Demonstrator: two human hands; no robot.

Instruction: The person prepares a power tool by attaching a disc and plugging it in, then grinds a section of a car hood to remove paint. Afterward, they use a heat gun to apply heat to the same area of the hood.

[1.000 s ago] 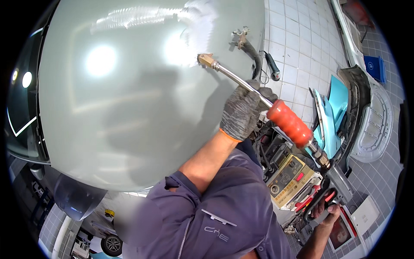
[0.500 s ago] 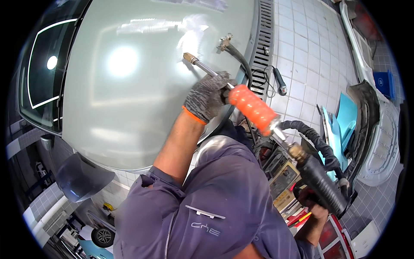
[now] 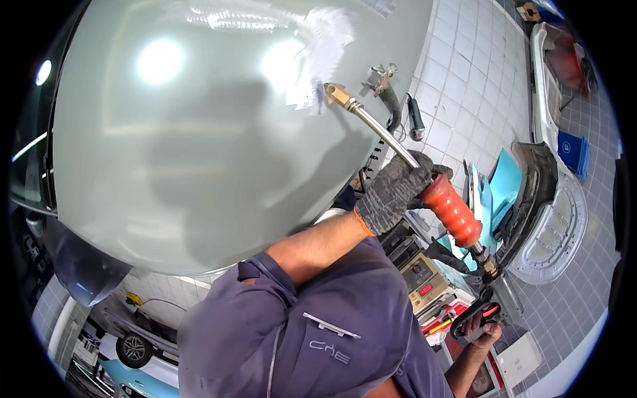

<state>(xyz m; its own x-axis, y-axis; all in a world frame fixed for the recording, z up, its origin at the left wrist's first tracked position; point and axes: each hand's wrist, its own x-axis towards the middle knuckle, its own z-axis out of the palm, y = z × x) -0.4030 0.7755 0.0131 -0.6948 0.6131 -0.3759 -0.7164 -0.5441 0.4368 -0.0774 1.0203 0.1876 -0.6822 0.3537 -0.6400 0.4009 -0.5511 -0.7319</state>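
I hold a long slide hammer slantwise over a grey-green car panel (image 3: 172,219). My left hand (image 3: 395,192), in a dark grey knit glove with an orange cuff, is closed at the upper end of its ribbed red sliding weight (image 3: 452,211). Beyond the glove a bare steel shaft (image 3: 381,129) runs to a brass tip (image 3: 340,96). That tip lies over the edge of a shiny sanded patch (image 3: 325,46); whether it touches, I cannot tell. At the lower right my bare right hand (image 3: 488,335) is wrapped round the black handle (image 3: 472,310).
A metal clamp (image 3: 383,79) with a thick cable sits at the panel's right edge. A corded black power tool (image 3: 416,118) lies on the white-tiled floor beyond. A beige machine (image 3: 424,282) stands by my right side. Loose car body parts (image 3: 554,232) and a blue bin (image 3: 572,152) are farther right.
The slide hammer has moved right in the picture as the view shifted. Its red weight now sits closer to the handle, with my left hand following and more bare shaft showing.
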